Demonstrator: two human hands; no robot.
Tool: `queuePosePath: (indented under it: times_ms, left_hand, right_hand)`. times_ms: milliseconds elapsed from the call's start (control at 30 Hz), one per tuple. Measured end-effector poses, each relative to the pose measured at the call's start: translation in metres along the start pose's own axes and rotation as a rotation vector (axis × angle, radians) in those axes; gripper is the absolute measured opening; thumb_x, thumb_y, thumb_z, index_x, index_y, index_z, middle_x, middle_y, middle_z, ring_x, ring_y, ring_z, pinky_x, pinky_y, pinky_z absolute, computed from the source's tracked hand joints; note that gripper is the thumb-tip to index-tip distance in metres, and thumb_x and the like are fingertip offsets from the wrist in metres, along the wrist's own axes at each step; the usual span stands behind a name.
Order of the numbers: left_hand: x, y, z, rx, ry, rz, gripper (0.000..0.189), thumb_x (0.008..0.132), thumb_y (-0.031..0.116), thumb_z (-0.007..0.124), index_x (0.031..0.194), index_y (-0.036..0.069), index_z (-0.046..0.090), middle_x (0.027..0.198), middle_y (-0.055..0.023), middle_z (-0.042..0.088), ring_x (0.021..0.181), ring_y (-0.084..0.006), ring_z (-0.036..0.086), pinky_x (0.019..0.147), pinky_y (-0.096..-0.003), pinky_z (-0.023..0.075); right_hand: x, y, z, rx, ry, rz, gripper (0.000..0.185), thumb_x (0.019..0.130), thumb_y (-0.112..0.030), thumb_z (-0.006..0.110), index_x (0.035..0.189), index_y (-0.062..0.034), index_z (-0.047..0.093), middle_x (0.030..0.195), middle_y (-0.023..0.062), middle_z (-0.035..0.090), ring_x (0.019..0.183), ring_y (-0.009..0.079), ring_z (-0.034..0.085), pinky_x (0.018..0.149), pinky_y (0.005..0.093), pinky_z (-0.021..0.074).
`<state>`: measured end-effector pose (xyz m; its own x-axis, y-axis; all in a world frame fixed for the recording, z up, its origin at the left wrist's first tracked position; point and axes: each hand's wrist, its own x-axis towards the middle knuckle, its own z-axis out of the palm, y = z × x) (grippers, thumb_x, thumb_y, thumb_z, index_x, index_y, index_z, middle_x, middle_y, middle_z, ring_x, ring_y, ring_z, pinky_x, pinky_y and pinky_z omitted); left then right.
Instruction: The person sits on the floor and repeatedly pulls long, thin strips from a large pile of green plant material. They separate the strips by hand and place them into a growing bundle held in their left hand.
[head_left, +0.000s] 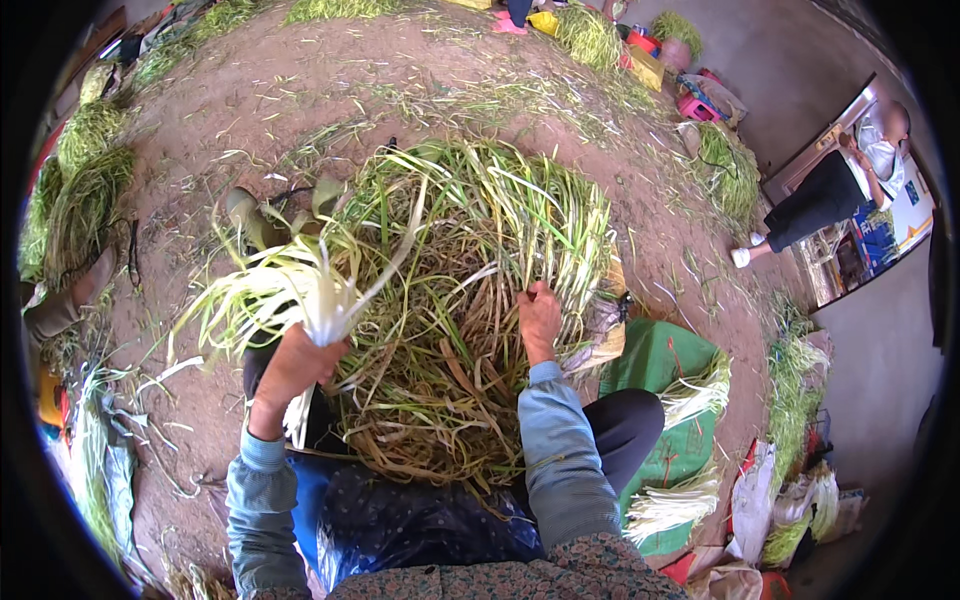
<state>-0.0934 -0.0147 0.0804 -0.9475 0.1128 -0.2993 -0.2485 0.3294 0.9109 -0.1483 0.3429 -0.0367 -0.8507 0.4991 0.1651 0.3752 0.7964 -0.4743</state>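
Note:
My left hand (300, 364) grips a bunch of pale, blanched chive-like stalks (322, 292), whose yellow-green leaf ends fan out to the left. White stalk ends poke out below that fist. Between my knees a big heap of long green leaves and dry brown leaves (450, 352) spreads out. At the heap's right side, my right hand (538, 315) has its fingers curled together against the leaves; whether they pinch a stalk is hidden. Fresh green-yellow stalks (555, 202) lie along the heap's far and right part.
Right of my knee, a green woven sheet (652, 442) carries white stalk bundles (671, 502). Loose leaves litter the earthen floor (225, 105). More leaf heaps (86, 172) line the left side. A person (840, 180) stands by the doorway at right. Blue plastic (420, 517) covers my lap.

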Motion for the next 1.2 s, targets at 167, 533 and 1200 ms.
queuePosePath:
  times_ms: [167, 533, 1200]
  left_hand:
    - [-0.001, -0.006, -0.016, -0.893, -0.01, 0.039, 0.023, 0.077, 0.01, 0.064, 0.096, 0.001, 0.055, 0.059, -0.0024, 0.054, 0.043, -0.0111, 0.047, 0.04, -0.0226, 0.0413]
    - [-0.019, -0.007, 0.042, -0.848, 0.031, 0.067, 0.021, 0.073, 0.001, 0.066, 0.091, -0.003, 0.056, 0.07, -0.0067, 0.059, 0.047, -0.0127, 0.052, 0.04, -0.0245, 0.0446]
    - [-0.036, -0.011, 0.029, -0.82, 0.085, 0.015, 0.017, 0.073, 0.005, 0.063, 0.088, 0.001, 0.056, 0.063, -0.0041, 0.056, 0.043, -0.0121, 0.051, 0.038, -0.0235, 0.0435]
  right_hand:
    - [0.001, -0.022, -0.029, 0.822, -0.157, 0.314, 0.004, 0.078, -0.008, 0.063, 0.078, -0.0052, 0.061, 0.07, 0.0098, 0.063, 0.057, 0.0153, 0.06, 0.042, 0.0252, 0.0493]
    - [-0.173, -0.136, -0.074, 0.67, -0.521, -0.58, 0.015, 0.075, -0.001, 0.063, 0.083, -0.0042, 0.051, 0.07, 0.0066, 0.056, 0.056, 0.013, 0.057, 0.049, 0.0265, 0.0465]
    - [-0.15, -0.166, -0.045, 1.666, -1.049, 0.305, 0.008, 0.087, -0.013, 0.055, 0.09, -0.0046, 0.055, 0.053, -0.0023, 0.044, 0.039, 0.0068, 0.041, 0.035, 0.0194, 0.0318]
